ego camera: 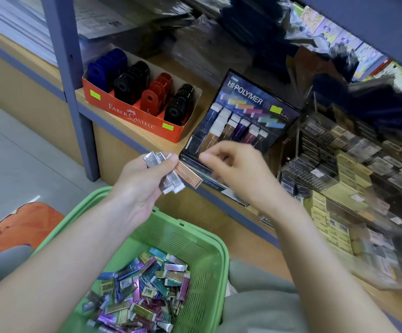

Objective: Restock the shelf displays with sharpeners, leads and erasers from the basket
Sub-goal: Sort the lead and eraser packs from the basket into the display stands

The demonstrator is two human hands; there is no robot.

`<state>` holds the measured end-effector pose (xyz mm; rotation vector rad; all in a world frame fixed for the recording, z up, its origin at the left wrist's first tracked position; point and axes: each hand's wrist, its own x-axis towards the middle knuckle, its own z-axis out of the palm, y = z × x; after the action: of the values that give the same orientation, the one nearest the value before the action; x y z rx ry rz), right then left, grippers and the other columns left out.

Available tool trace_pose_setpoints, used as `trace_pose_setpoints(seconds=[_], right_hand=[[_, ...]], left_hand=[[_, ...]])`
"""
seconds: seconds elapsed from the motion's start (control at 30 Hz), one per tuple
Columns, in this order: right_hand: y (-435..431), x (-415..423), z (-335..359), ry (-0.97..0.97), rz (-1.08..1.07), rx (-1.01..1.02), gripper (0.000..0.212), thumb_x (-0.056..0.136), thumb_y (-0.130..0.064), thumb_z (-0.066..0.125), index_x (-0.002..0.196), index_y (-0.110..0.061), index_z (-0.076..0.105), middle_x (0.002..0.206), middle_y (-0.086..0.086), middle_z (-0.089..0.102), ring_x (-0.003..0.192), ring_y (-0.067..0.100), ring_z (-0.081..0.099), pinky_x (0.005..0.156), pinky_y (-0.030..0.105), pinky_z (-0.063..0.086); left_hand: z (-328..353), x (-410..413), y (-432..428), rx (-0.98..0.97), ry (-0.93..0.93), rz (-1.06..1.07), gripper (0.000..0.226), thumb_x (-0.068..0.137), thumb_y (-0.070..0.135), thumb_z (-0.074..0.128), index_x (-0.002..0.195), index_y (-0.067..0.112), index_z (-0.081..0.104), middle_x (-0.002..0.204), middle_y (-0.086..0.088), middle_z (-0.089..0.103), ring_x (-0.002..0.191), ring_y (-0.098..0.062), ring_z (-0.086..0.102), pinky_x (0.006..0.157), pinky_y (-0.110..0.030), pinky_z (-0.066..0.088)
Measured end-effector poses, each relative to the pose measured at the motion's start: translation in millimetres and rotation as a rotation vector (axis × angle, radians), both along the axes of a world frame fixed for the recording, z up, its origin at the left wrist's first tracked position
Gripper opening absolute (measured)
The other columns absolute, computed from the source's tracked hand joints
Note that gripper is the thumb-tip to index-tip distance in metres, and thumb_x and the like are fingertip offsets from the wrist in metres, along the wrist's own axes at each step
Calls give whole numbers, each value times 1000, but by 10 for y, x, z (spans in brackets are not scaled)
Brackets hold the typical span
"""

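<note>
Grip of the left hand [144,181] pinches erasers [173,176] before HI-POLYMER display [250,104].

I see a green slotted basket [183,241] at six o'clock, a red box [132,121] with blue, black, red sharpeners [128,85] at eleven

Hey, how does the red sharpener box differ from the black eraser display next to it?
The sharpener box is red and low; the eraser display is dark with a tall printed backboard. The box holds chunky blue, black and red sharpeners; the display holds slim sleeved erasers. Both sit on the wooden shelf and carry yellow-green stickers.
</note>
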<state>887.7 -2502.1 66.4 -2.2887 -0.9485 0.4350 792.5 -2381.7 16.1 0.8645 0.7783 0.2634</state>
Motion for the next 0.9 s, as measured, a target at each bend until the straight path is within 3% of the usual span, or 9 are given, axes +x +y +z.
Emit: trace_pose_setpoints(seconds=[0.2,0.4,0.57,0.67,0.8,0.9], right_hand=[[38,-146,-190,127,55,-74,6,88,-28,66,87,-23,65,80,-1,68,68,9,65,79,38,56],[21,-85,-112,172,-107,302,7,91,-19,62,86,-18,68,71,-4,66,66,9,66,66,27,58],[-48,186,-11,-80,-323,545,8,94,-18,58,90,-19,65,75,-7,68,73,8,68,72,25,57],[-78,423,-81,-382,-383,462,12,97,-19,54,100,-16,65,90,-1,68,83,11,66,77,22,53],[-74,624,-225,-494,-344,335,16,96,-16,54,104,-10,66,94,4,66,81,12,61,72,7,44],[-37,703,-269,-543,-293,265,19,96,-18,55,107,-8,67,98,7,67,85,14,61,77,16,46]], left_hand=[[13,-25,6,-16,-9,28,6,88,10,62,94,9,62,86,-9,67,85,-21,64,89,-36,53],[32,-29,-15,31,-90,-57,16,89,11,59,105,4,61,93,-13,73,80,-19,72,67,-27,59],[68,-36,-57,4,-49,-158,9,93,11,55,99,5,58,78,-9,65,56,-10,66,55,-22,56],[64,-34,-37,-47,-34,-124,9,95,6,51,102,2,54,77,-10,62,53,-12,63,52,-24,56],[64,-39,-22,-106,-54,-96,25,96,2,47,120,-4,42,81,-14,67,56,-17,67,52,-27,58],[90,-31,-11,-73,-56,-118,17,97,2,46,113,-2,47,84,-15,68,60,-18,69,57,-29,59]])
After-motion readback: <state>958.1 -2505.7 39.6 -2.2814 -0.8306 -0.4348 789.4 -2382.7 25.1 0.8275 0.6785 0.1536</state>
